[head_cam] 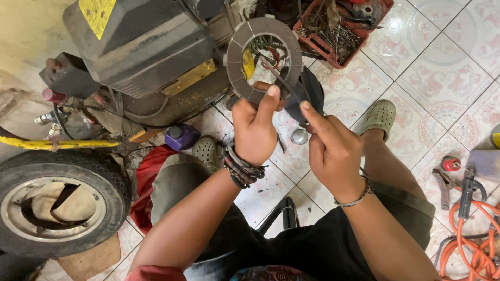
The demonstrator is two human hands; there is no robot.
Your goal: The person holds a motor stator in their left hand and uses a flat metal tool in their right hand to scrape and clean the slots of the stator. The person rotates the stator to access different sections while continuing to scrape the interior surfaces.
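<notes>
My left hand (254,127) holds up a grey ring-shaped friction disc (264,58) by its lower edge, thumb pressed on the rim. My right hand (331,151) is beside it, fingers pinched around a thin dark pointed tool (284,83) whose tip lies against the disc's lower right part. Both wrists wear bracelets. The hands are raised above my knees and the tiled floor.
A black and yellow machine (140,47) stands at the upper left, with a small wheel (57,200) below it. A red tray of tools (341,28) lies at the top. A purple bottle (181,137), a small metal cup (299,136), pliers (445,182) and an orange hose (469,234) lie on the tiles.
</notes>
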